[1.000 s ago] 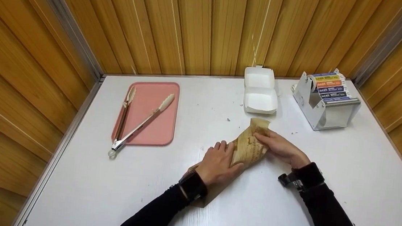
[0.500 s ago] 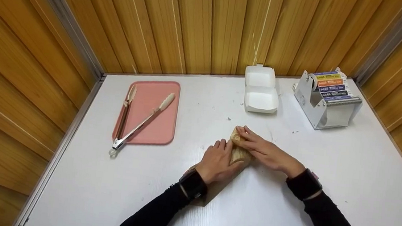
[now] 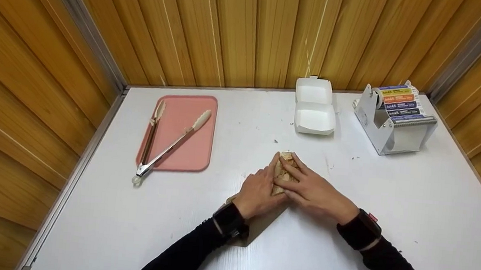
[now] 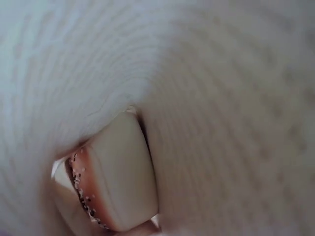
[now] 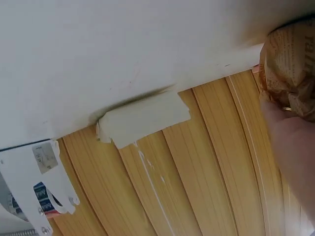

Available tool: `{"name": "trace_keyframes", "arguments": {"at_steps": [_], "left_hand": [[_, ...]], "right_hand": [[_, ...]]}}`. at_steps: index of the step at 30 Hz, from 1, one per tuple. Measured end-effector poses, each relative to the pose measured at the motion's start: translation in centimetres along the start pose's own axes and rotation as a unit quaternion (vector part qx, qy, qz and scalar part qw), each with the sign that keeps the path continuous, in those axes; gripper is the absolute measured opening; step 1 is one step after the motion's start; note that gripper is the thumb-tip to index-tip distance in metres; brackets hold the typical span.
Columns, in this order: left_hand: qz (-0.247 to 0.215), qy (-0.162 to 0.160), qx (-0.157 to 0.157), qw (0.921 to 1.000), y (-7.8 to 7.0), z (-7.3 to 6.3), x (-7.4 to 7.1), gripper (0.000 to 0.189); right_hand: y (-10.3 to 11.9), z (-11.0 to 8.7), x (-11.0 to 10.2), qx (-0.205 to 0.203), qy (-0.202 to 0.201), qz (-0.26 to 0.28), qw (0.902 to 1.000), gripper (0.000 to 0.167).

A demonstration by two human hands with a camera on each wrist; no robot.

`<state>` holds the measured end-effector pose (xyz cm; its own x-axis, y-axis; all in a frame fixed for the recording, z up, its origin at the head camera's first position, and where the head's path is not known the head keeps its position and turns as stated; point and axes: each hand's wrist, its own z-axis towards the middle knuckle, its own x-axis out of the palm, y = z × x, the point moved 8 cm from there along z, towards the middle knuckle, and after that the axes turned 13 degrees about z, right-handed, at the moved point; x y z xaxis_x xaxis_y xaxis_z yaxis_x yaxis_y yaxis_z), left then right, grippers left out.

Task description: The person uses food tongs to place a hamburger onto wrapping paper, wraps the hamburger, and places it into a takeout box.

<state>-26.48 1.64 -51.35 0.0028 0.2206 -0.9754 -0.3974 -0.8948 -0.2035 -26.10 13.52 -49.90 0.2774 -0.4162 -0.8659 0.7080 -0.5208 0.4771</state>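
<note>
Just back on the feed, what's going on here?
A person's left hand lies over a brown paper packet on the white table, while the right hand has its fingers spread on the packet's far end. An open white box, untouched, stands beyond. Tongs lie across a pink tray to the left; a dispenser stands at the right.

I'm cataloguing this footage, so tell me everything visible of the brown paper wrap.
The brown paper wrap looks thin and creased, with darker printed lettering, crumpled at its far end. It lies on the white table as a long bundle, slanting from near left to far right. The left hand holds its middle; the right hand presses on its far end.
</note>
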Motion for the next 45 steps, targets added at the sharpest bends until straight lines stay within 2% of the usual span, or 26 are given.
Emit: {"name": "trace_keyframes", "arguments": {"at_steps": [4,9,15,17,20,22,24,26,28,30,33,37,40,45], "left_hand": [[0.023,-0.023,0.014,0.9994,-0.3,-0.3,-0.3,0.090],[0.020,-0.011,0.005,0.9997,-0.3,-0.3,-0.1,0.095],[0.028,-0.001,0.002,0.9996,-0.2,-0.3,0.1,0.096],[0.033,0.003,0.007,0.9994,-0.3,-0.4,0.2,0.093],[0.034,0.009,0.011,0.9993,-0.5,-0.5,0.3,0.090],[0.036,0.010,0.012,0.9992,-0.7,-0.6,0.3,0.088],[0.037,0.009,0.011,0.9992,-0.8,-0.6,0.3,0.090],[0.044,0.006,0.013,0.9989,-0.9,-0.6,0.3,0.089],[0.052,0.004,0.015,0.9985,-1.0,-0.5,0.3,0.088],[0.057,0.003,0.016,0.9982,-0.9,-0.5,0.2,0.087],[0.065,0.003,0.012,0.9978,-0.6,-0.7,0.1,0.086],[0.083,0.017,0.006,0.9964,-0.3,-0.9,0.3,0.085],[0.088,0.021,0.011,0.9958,-0.5,-0.7,0.4,0.086],[0.091,0.011,0.019,0.9957,-0.7,-0.4,0.2,0.088]], "right_hand": [[-0.3,0.2,0.1,0.027,-0.010,0.066,0.9974,0.041],[-0.9,0.3,-0.4,0.063,-0.060,0.169,0.9818,0.035],[-0.8,0.4,-0.5,0.089,-0.085,0.207,0.9704,0.029],[-0.9,0.4,-0.6,0.101,-0.091,0.231,0.9634,0.035],[-1.0,0.5,-1.0,0.110,-0.122,0.260,0.9514,0.042],[-1.2,0.5,-1.2,0.120,-0.147,0.240,0.9521,0.046],[-1.1,0.5,-1.1,0.130,-0.157,0.181,0.9620,0.047],[-1.0,0.4,-0.8,0.144,-0.148,0.104,0.9729,0.051],[-1.0,0.5,-0.4,0.160,-0.134,0.055,0.9765,0.055],[-1.0,0.6,-0.1,0.172,-0.124,0.046,0.9762,0.058],[-1.1,1.3,0.1,0.190,-0.121,0.072,0.9717,0.056],[-0.5,2.2,0.8,0.172,-0.106,0.036,0.9788,0.054],[-0.4,2.0,1.1,0.158,-0.106,0.000,0.9817,0.053],[-0.9,1.6,1.2,0.151,-0.115,0.012,0.9817,0.051]]}}
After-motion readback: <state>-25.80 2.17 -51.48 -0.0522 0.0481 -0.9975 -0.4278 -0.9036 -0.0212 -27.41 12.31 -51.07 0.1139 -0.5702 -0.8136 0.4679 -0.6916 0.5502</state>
